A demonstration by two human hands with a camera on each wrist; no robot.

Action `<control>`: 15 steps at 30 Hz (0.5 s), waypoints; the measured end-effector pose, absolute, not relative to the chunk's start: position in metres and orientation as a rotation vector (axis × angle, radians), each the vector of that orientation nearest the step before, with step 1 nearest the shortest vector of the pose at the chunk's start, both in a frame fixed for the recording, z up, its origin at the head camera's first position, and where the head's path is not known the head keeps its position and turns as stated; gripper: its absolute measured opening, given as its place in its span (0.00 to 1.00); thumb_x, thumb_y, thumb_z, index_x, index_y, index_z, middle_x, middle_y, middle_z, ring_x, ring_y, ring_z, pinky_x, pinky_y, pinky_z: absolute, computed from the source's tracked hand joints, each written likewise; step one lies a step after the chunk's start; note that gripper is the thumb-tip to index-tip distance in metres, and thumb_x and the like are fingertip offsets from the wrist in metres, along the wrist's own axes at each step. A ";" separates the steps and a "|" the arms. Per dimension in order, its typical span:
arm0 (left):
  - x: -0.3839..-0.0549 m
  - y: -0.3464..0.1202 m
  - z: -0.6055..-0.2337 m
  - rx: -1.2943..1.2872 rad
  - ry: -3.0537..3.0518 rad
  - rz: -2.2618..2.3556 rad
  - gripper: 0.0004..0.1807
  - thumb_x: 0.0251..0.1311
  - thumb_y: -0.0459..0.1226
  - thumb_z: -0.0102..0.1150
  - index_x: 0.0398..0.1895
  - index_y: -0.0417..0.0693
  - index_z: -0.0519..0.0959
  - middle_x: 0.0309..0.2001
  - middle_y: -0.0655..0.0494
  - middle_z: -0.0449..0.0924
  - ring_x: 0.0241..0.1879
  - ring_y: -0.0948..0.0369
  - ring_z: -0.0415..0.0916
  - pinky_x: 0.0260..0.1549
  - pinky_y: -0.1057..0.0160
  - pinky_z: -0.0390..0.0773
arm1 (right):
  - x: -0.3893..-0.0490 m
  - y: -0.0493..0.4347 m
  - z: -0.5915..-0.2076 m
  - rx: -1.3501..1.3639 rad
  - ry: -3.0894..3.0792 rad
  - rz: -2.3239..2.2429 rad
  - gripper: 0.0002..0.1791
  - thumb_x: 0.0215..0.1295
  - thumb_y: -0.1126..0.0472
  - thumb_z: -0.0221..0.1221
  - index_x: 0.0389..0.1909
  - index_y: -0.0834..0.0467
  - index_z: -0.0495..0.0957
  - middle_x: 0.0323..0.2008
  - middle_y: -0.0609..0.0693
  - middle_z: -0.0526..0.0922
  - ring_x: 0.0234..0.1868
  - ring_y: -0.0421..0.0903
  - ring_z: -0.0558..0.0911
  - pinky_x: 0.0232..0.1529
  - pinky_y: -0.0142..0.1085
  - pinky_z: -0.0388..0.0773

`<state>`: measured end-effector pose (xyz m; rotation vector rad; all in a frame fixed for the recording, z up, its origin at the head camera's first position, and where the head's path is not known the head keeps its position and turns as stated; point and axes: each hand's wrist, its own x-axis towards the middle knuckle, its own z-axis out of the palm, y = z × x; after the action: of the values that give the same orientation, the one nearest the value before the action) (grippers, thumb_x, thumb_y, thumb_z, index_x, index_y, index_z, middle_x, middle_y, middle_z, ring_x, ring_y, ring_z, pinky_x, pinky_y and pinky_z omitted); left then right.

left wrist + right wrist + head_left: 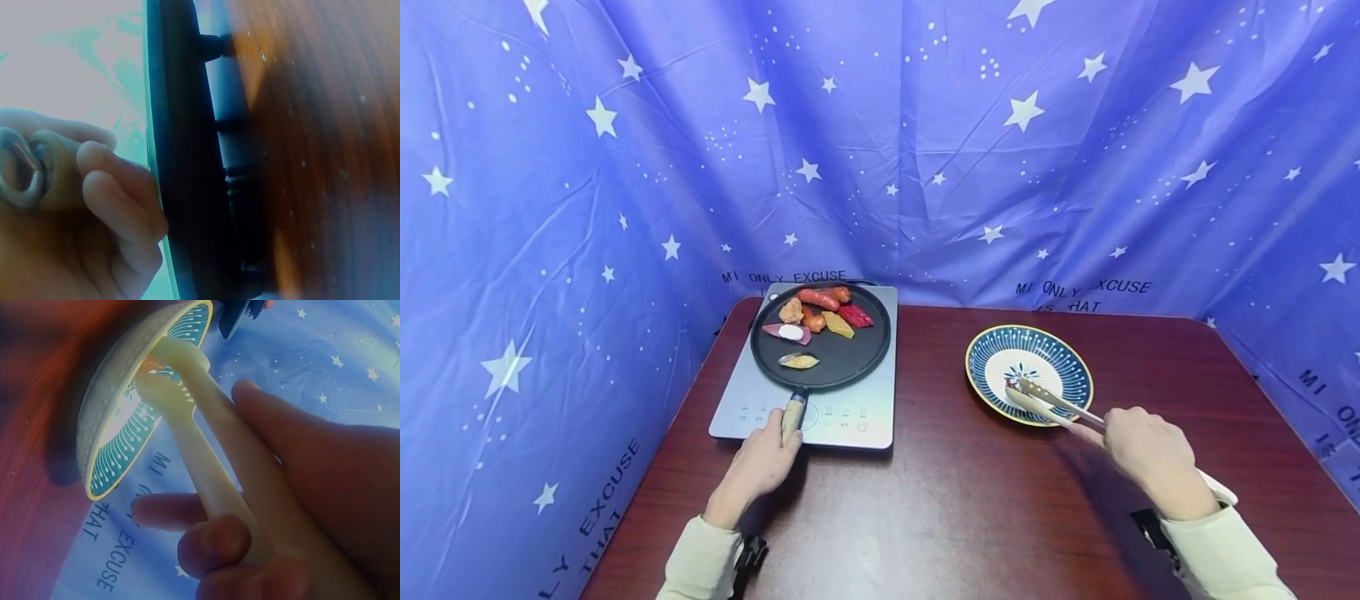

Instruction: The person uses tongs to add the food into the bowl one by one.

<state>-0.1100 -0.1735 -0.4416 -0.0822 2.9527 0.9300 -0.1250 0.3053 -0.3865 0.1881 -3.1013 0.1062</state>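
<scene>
My left hand (pixel 763 458) grips the handle (pixel 793 417) of a flat black frying pan (pixel 857 362). Several foods lie in the pan, among them a red sausage (pixel 818 298), a yellow piece (pixel 838 325), a dark red piece (pixel 855 315) and a purple-edged piece with a white middle (pixel 789 333). In the left wrist view, fingers curl about the handle near its metal end ring (pixel 22 178). My right hand (pixel 1150 454) holds cream tongs (pixel 197 447), their tips over a blue-and-white plate (pixel 1078 358). A small orange-red piece (pixel 152 364) shows between the tips, partly hidden.
Under the pan is a silver induction cooker (pixel 880 417) on the left of the dark red wooden table (pixel 940 517). A blue star-patterned curtain (pixel 940 208) stands behind the table and along both sides. The plate is on the right half of the table.
</scene>
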 end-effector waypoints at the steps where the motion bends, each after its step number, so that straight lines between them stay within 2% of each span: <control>1: -0.110 -0.173 -0.442 -0.083 2.953 0.930 0.16 0.63 0.43 0.49 0.48 0.41 0.66 0.20 0.51 0.68 0.19 0.56 0.67 0.19 0.57 0.66 | -0.125 0.306 -0.387 0.202 -3.093 0.103 0.31 0.59 0.36 0.56 0.13 0.60 0.70 0.14 0.58 0.73 0.17 0.59 0.76 0.18 0.56 0.69; 8: -0.110 -0.174 -0.442 -0.073 2.962 0.930 0.16 0.64 0.42 0.49 0.48 0.41 0.65 0.20 0.50 0.68 0.19 0.56 0.67 0.19 0.56 0.66 | -0.126 0.308 -0.387 0.257 -3.061 0.110 0.27 0.54 0.41 0.62 0.12 0.58 0.69 0.13 0.56 0.72 0.15 0.58 0.75 0.17 0.55 0.68; 15: -0.110 -0.173 -0.441 -0.076 2.958 0.940 0.15 0.63 0.41 0.49 0.47 0.41 0.66 0.20 0.51 0.68 0.19 0.56 0.67 0.19 0.56 0.66 | -0.131 0.310 -0.393 0.291 -3.055 0.111 0.26 0.57 0.42 0.60 0.12 0.58 0.70 0.15 0.56 0.73 0.16 0.59 0.75 0.17 0.55 0.68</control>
<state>-0.1096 -0.1733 -0.4413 -0.0763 2.9578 0.9400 -0.1315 0.3103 -0.3931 0.2906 -3.0550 0.1107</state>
